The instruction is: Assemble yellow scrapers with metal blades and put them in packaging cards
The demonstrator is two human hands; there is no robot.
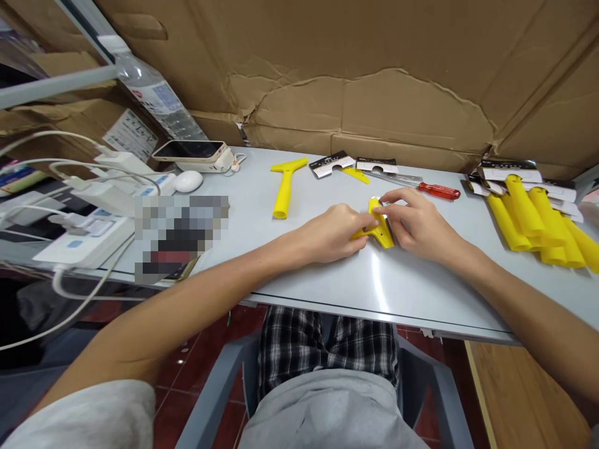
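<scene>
Brown cardboard (pixel 299 50) rises along the back of my pale table (pixel 243 224), closing off the far side. Near the middle of the tabletop, my left hand (pixel 334 234) is closed round a yellow T-shaped tool (pixel 384 236), hiding most of its handle, with my thumb pressed on the head. My right hand (pixel 416 221) has its fingers bent against the head's far end; whether they truly grip it, I cannot tell.

Just beyond that hand lies a red-handled screwdriver (pixel 438 191), its shaft running left towards a black-and-white card (pixel 377 164). Another yellow tool (pixel 283 190) lies further left, away from my hands. Over to the right, a heap of yellow handles (pixel 528 212) with cards takes up that end.

On my left things are crowded: a white power strip (pixel 84 240) full of plugs, its cables looping over the edge, a pixelated item (pixel 182 240) beside it, a rounded white object (pixel 188 181), a phone (pixel 191 149) lying on a white block, and a leaning water bottle (pixel 156 93) behind.
</scene>
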